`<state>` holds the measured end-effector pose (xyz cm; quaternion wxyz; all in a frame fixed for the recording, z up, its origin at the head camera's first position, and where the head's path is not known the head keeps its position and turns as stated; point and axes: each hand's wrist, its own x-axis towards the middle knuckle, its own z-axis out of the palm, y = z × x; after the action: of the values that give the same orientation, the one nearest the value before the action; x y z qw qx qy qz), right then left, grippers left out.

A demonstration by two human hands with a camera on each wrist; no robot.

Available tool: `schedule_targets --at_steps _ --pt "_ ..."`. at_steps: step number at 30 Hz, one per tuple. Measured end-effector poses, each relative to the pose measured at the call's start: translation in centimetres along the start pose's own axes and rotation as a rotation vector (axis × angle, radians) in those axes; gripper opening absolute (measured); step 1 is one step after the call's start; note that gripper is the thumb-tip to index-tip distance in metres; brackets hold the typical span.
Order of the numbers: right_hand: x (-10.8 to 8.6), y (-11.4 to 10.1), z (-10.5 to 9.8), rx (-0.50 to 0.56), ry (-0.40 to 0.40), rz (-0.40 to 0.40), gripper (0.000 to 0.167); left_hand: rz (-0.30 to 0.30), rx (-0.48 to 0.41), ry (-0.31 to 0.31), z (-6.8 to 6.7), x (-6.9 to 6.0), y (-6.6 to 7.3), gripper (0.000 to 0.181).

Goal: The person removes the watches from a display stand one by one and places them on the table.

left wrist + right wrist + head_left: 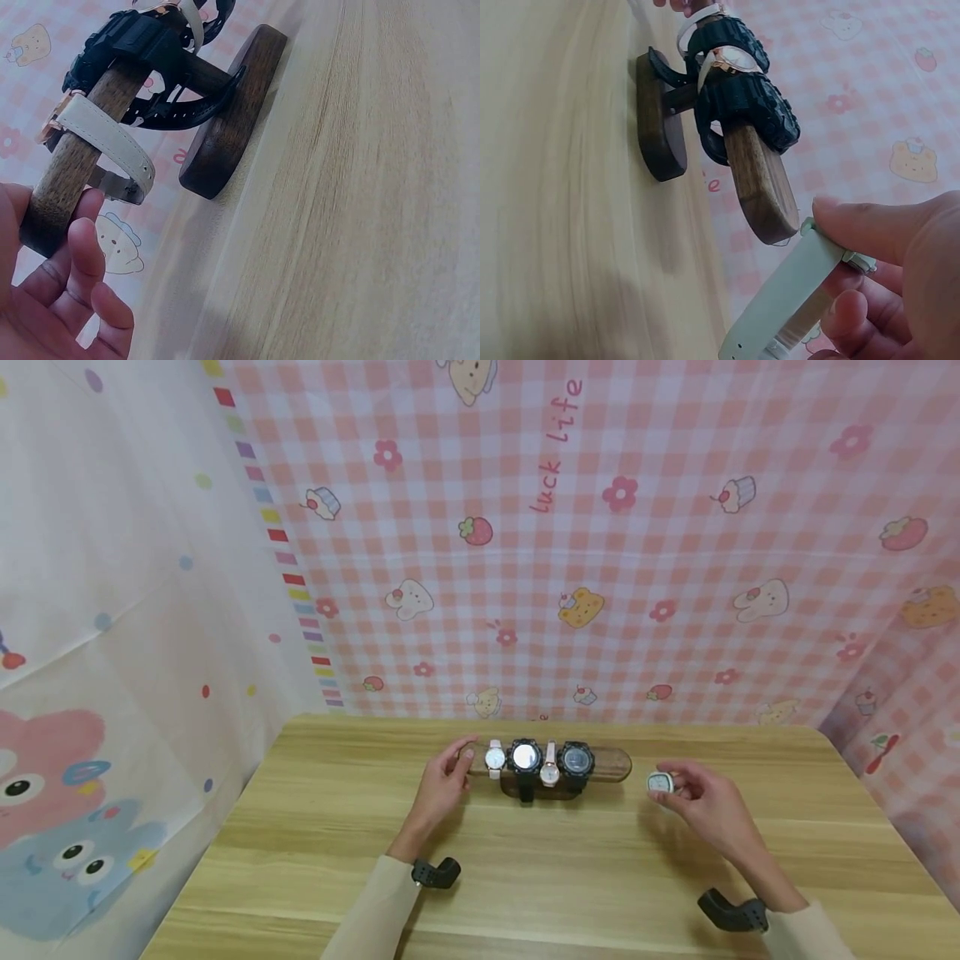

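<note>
A dark wooden watch stand [611,765] carries several watches on its horizontal bar. From left to right hang a white-strapped watch [495,759], a black watch [526,757], a slim watch with a pale strap [550,772] and another black watch [576,761]. My left hand [442,783] grips the bar's left end between thumb and fingers. Off the bar's right end, my right hand [703,800] pinches a pale green watch [784,289] by its case. Its strap hangs in a loop, apart from the bar in the head view.
The stand's base [234,120] rests on a wood-grain table [540,877]. Behind the table hangs a pink checked cloth [540,568], with a white printed cloth [150,635] on the left. Each wrist wears a black camera mount [731,912].
</note>
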<state>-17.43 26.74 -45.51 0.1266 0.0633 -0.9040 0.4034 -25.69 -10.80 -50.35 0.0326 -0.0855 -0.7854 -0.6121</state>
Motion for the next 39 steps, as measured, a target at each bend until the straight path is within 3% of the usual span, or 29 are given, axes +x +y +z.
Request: schedule_targets --at_steps 20,39 --pt "-1.8 -0.2 1.6 -0.022 -0.11 -0.014 0.036 -0.001 -0.008 0.008 0.1 -0.1 0.0 0.031" --pt "-2.5 -0.4 3.5 -0.045 -0.171 0.028 0.038 -0.022 -0.016 0.011 0.1 0.0 -0.2 0.03"
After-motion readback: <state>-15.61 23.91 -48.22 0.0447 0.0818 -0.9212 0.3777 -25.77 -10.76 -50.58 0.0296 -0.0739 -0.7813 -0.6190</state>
